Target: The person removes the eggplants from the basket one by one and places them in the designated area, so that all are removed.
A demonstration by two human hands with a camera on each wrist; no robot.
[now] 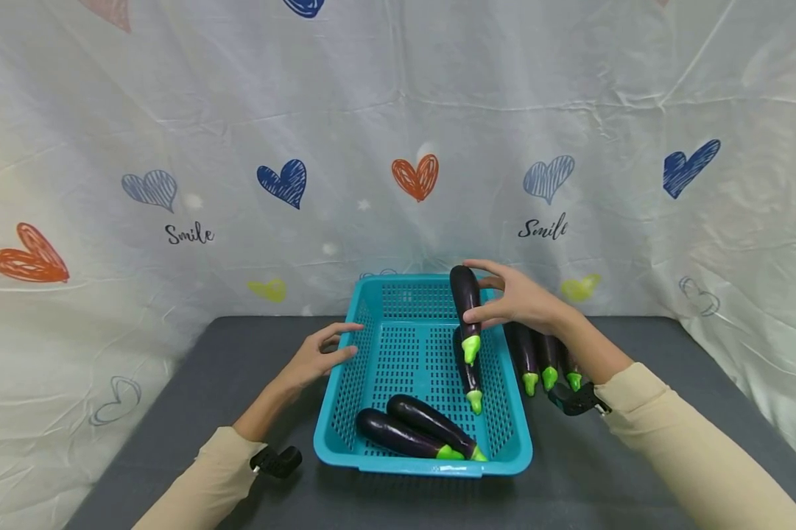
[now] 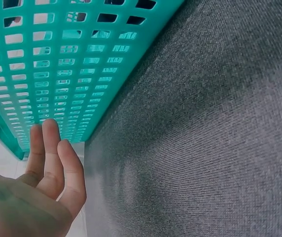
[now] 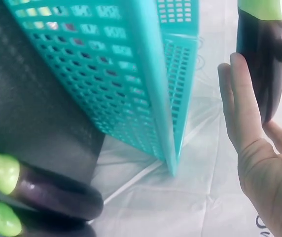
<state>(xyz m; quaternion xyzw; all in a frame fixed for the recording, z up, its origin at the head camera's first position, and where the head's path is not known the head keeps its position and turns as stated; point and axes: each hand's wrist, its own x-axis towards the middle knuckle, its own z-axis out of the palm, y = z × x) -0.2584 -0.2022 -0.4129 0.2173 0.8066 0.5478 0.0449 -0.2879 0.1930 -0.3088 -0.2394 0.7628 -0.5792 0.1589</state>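
My right hand grips a dark purple eggplant with a bright green stem end, held over the right side of a blue plastic basket. In the right wrist view the same eggplant stands upright between thumb and fingers. Below it in the basket lies another eggplant along the right wall. Two more, a front eggplant and one behind it, lie slanted at the near end. My left hand is at the basket's left rim, fingers extended and holding nothing; the left wrist view shows them beside the perforated wall.
Several eggplants lie side by side on the dark grey table, just right of the basket. A white curtain printed with hearts hangs behind the table. Dark wrist bands sit at both wrists.
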